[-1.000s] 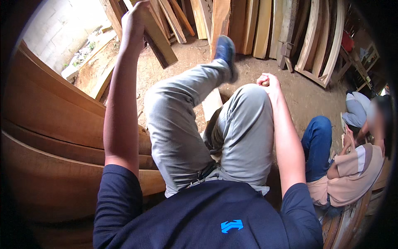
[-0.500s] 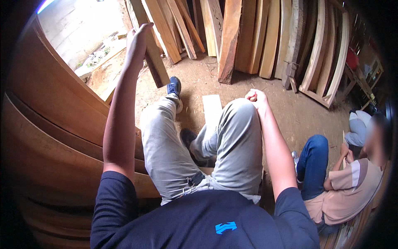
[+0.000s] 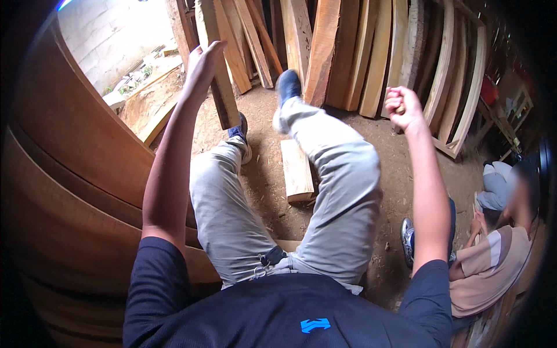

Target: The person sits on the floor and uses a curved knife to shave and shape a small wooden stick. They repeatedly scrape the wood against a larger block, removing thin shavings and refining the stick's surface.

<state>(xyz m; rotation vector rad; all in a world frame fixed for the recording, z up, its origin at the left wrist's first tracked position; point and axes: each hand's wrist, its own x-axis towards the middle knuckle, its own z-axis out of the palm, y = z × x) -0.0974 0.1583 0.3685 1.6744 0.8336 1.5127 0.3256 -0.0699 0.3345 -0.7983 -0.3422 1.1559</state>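
Board (image 3: 223, 95): is showing tan near its top, darker brown lower down
Small held thing (image 3: 400, 109): is showing yellowish brown
Planks (image 3: 328, 46): are ranging from pale yellow through orange to dark brown
Block (image 3: 297, 171): is showing pale cream-yellow
Panels (image 3: 69, 145): are showing reddish brown
Trousers (image 3: 223, 197): are showing plain light grey
Shirt (image 3: 243, 313): is showing dark navy, a bright blue mark (image 3: 315, 325) standing out
Co-worker's top (image 3: 487, 278): is combining peachy tan, white and brown

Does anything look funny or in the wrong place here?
Maybe one thing: a short wood block lies on the dirt floor between the person's legs, where feet could trip, while many boards stand in a row ahead. The plank at the left hand slants, but that isn't odd.
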